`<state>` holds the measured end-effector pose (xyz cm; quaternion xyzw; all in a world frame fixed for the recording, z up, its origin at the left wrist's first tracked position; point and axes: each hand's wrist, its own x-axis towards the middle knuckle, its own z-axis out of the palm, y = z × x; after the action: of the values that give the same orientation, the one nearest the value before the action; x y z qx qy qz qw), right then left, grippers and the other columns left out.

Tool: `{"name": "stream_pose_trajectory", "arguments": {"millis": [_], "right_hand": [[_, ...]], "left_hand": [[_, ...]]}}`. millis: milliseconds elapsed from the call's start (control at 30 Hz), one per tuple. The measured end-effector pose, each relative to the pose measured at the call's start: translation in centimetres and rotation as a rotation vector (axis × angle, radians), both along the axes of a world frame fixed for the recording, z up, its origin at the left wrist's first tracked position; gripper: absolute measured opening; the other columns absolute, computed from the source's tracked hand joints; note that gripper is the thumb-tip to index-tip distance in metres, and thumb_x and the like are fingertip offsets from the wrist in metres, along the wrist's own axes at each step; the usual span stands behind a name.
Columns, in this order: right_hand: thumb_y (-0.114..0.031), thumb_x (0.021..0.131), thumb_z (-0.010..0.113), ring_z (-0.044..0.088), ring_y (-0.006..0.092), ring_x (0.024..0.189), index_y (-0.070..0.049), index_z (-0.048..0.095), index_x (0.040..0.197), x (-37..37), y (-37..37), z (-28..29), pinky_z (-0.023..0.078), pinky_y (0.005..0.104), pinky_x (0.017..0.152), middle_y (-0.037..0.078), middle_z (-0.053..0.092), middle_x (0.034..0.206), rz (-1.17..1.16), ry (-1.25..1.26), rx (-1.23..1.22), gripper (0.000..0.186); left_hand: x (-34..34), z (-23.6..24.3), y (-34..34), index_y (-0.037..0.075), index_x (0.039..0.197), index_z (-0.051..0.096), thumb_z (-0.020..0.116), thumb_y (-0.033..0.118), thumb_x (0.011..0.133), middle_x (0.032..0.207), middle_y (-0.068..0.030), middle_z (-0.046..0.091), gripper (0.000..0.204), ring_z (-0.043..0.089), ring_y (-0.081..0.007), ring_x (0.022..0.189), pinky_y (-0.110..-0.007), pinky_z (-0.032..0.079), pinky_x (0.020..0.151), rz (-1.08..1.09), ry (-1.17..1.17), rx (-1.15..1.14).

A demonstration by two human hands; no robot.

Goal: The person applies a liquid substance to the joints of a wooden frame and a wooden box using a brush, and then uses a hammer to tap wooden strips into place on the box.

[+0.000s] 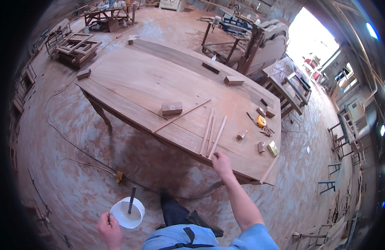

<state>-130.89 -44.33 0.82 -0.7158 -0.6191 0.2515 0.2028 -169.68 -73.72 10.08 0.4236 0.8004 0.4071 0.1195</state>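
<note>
My left hand point(109, 228) grips a white plastic tub point(121, 212) with a dark stick point(132, 196) standing in it, low at the left. My right hand point(221, 166) is at the near edge of a large wooden table point(134, 71), its fingers closed at the end of a thin wooden strip point(219, 133). More strips point(207, 131) lie beside it, and a longer one point(182, 116) lies diagonally by a wooden block point(171, 108). To the right are a yellow tape measure point(261, 121), small wood pieces point(241, 134) and a yellow packet point(272, 148).
Stacked wooden frames point(77, 48) stand at the back left. Workbenches point(228, 31) and a slatted stand point(292, 96) are behind the table, toward a bright doorway. A cable point(82, 152) and a yellow object point(119, 177) lie on the floor. Blue stools point(328, 186) stand at the right.
</note>
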Motion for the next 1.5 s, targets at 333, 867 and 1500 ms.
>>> {"name": "stream_pose_trajectory", "arguments": {"millis": [333, 867, 1500], "right_hand": [[-0.030, 0.087, 0.062, 0.065, 0.0407, 0.098, 0.003, 0.062, 0.111, 2.7, 9.4, -4.1, 0.052, 0.0483, 0.087, 0.027, 0.067, 0.103, -0.176, -0.255, -0.099, 0.041], [-0.015, 0.088, 0.059, 0.068, 0.0299, 0.083, 0.005, 0.062, 0.112, 4.4, 10.6, -5.0, 0.055, 0.0425, 0.072, 0.019, 0.069, 0.093, -0.297, 0.322, -0.227, 0.031], [-0.023, 0.096, 0.055, 0.062, 0.0223, 0.060, 0.002, 0.060, 0.099, 0.7, 12.0, -4.5, 0.051, 0.0373, 0.052, 0.011, 0.063, 0.076, -0.446, 0.449, 0.028, 0.026]], "left_hand": [[-2.7, 1.1, 9.0, -0.007, 0.091, 0.062, 0.054, 0.000, 0.086, 0.075, -0.0142, 0.063, 0.011, 0.059, -0.0206, 0.066, -0.034, 0.047, 0.062, 0.017, 0.041, -0.092], [-5.2, 2.9, 15.8, -0.007, 0.092, 0.059, 0.052, 0.002, 0.088, 0.076, -0.0142, 0.061, 0.012, 0.055, -0.0184, 0.067, -0.034, 0.045, 0.062, -0.086, 0.171, -0.150], [-10.1, 1.6, 15.4, -0.007, 0.094, 0.060, 0.053, 0.002, 0.088, 0.075, -0.0136, 0.061, 0.012, 0.056, -0.0188, 0.067, -0.034, 0.046, 0.065, -0.013, 0.167, -0.217]]}}
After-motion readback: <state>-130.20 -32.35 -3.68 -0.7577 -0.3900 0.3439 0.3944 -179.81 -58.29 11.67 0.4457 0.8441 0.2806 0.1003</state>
